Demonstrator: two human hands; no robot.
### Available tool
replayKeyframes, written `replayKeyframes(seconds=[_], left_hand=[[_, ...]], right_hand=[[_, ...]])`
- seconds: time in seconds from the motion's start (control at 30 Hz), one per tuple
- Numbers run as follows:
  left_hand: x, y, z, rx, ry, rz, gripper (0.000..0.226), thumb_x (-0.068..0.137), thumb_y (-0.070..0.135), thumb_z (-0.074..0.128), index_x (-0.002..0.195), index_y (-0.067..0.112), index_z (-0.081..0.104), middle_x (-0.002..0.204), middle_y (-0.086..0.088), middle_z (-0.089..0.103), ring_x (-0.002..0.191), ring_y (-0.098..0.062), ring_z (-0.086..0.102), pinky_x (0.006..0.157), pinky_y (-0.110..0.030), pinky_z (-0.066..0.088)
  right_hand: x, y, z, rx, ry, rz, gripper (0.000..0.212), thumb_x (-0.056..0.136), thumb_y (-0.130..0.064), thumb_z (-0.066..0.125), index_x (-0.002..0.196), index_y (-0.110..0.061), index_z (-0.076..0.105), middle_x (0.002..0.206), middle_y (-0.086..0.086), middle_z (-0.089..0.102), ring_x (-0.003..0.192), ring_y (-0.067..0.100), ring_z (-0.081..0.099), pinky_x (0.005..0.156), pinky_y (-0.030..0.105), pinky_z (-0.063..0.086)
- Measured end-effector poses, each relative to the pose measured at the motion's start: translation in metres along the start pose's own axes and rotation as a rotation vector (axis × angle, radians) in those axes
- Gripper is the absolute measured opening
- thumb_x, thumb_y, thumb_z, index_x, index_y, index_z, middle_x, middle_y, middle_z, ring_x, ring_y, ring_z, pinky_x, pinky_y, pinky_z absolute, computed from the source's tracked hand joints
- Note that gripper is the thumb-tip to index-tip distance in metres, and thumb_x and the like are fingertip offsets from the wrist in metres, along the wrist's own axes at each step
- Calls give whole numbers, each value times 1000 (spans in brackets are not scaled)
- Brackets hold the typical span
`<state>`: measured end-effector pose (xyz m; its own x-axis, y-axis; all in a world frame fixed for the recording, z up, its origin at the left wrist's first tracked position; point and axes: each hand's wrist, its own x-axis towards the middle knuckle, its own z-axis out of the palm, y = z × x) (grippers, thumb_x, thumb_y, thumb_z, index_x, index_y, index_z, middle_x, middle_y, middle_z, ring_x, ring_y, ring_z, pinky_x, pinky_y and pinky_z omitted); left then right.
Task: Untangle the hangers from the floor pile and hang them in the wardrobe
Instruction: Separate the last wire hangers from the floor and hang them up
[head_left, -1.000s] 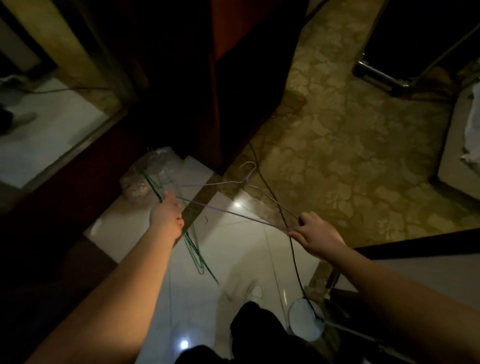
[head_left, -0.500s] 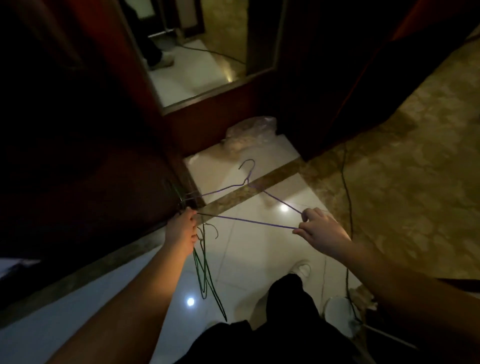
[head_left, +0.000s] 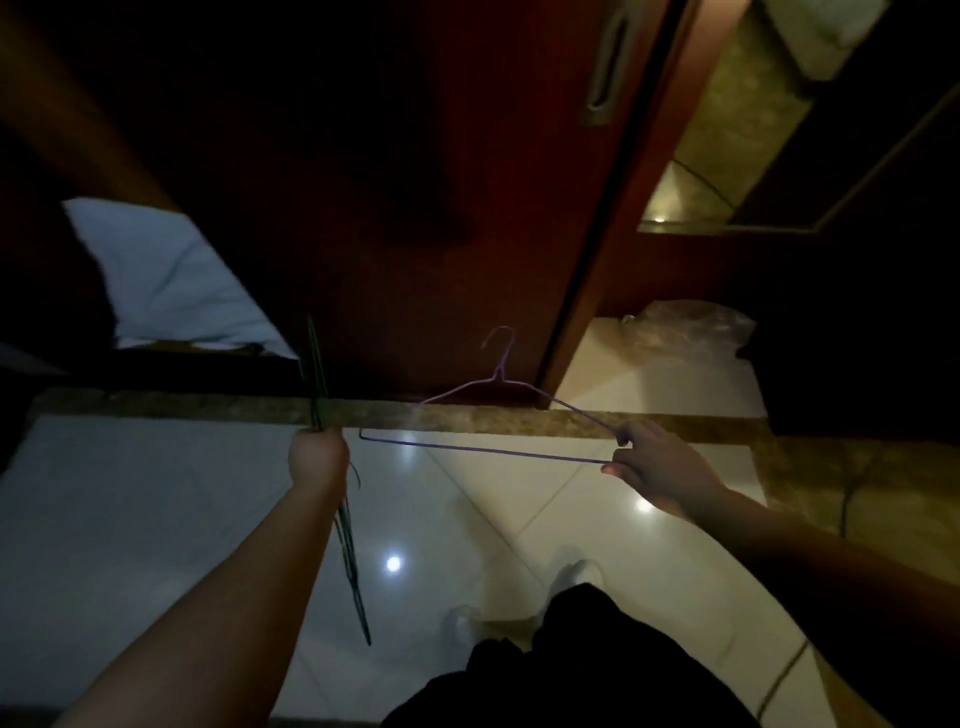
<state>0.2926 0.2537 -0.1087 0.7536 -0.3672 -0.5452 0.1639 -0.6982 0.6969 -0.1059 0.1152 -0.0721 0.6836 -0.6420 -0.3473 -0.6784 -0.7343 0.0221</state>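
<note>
We see our right hand (head_left: 655, 469) pinching the right corner of a purple wire hanger (head_left: 483, 415), fingers closed on the wire where the sloping shoulder meets the bottom bar. The hanger stretches out to the left of that hand, held in the air above the pale tiled floor (head_left: 156, 519), its hook pointing up toward the dark red wardrobe door (head_left: 415, 208). Its far left corner ends just beside our left hand (head_left: 318, 457) but appears clear of it.

Our left hand is closed in a fist around a bundle of green wire hangers (head_left: 349, 545). Part of the bundle sticks up above the fist against the wardrobe, and the rest hangs down below it along our forearm. A crumpled clear plastic bag (head_left: 691, 327) lies on the floor by the wardrobe, well to the right of the purple hanger's hook.
</note>
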Motion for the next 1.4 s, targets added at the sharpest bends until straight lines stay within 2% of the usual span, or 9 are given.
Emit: replayKeyframes(seconds=[0.13,0.2,0.27,0.47,0.67,0.8,0.9,1.17,1.4], left_hand=[[14,-8,-67,-28,76,-30,50,99,42,49,120,-1,62,119,-26,63,105,-42,62,75,-36,45],[15,-8,-97,-135,62,-61,46,100,43,49,116,4,64,98,-22,66,73,-34,59,59,-29,40],[15,-6,-126,-265,52,-114,38,101,43,48,106,9,63,68,-7,49,50,-19,38,47,-23,28],[38,-9,-218,-567,-6,-103,25,103,35,45,86,18,54,51,6,33,35,-7,23,35,-15,16],[83,12,-309,-648,75,-96,14,101,20,48,92,17,58,54,7,26,36,-6,23,34,-16,16],[113,33,-368,-746,176,-70,14,100,18,49,88,16,57,49,9,29,36,-5,26,34,-16,19],[138,48,-409,-847,245,-45,16,100,20,50,86,14,56,62,3,35,39,-6,28,34,-15,19],[177,97,-502,-968,344,11,20,102,23,47,87,15,56,57,7,33,45,-6,23,32,-17,17],[246,144,-591,-908,308,111,21,103,23,41,97,12,58,61,5,36,38,-5,25,32,-18,19]], right_hand=[[43,-33,-23,-31,40,-125,80,88,-65,2,116,-29,67,128,-2,48,116,14,41,93,29,42],[65,-52,-42,-33,33,-191,59,97,-57,20,116,-27,68,131,0,47,117,16,41,93,29,39],[89,-71,-59,-11,37,-257,39,99,-48,41,115,-25,69,134,3,46,119,19,41,95,32,39],[166,-144,-110,133,109,-352,26,98,-43,49,106,-29,69,137,-2,43,125,16,37,97,32,36],[261,-230,-170,260,203,-419,28,96,-38,52,122,-29,54,131,-8,42,109,5,48,86,20,42],[333,-299,-221,337,133,-430,74,89,-33,66,150,-31,24,137,-3,46,111,13,57,84,30,51],[381,-352,-258,285,174,-478,89,86,-38,68,154,-30,11,136,2,45,106,19,60,81,39,55],[469,-455,-355,297,243,-566,81,81,-39,72,148,-23,30,139,1,43,121,19,50,84,33,49],[524,-522,-419,431,414,-431,76,81,-31,74,145,-21,34,139,3,44,121,23,49,90,37,48]])
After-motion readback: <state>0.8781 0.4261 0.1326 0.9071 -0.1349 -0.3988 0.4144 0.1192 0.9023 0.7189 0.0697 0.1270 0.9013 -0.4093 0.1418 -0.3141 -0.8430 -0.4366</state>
